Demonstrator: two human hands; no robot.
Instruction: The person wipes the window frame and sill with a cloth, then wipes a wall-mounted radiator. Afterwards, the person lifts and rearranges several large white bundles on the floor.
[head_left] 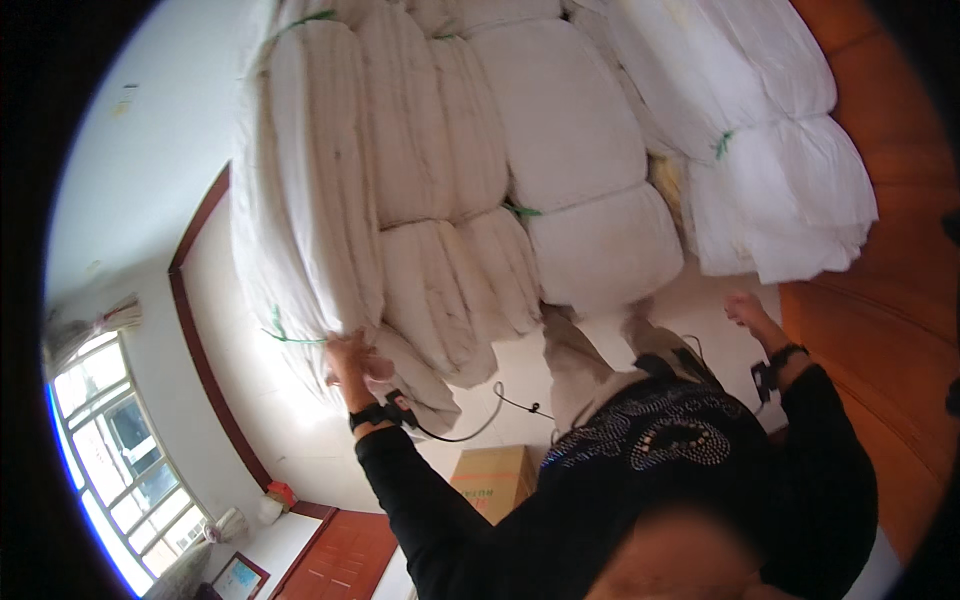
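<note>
Several long white cloth bundles [590,110], folded and tied with green string, lie side by side in front of me. At the near end of the leftmost bundle [320,190], beside its green tie [285,335], my left hand [355,362] is closed on the bundle's edge; its exact hold is blurred. My right hand [745,309] hangs in the air just off the near end of the rightmost bundle [785,200]. Its fingers are curled, with nothing visible in them. Each wrist wears a black strap with a small device.
A cardboard box [495,480] stands on the pale tiled floor by my left side. Brown wooden panelling [870,340] runs along the right. On the left are a window [130,450] and a reddish door [340,560]. A black cable [480,430] hangs from my left wrist.
</note>
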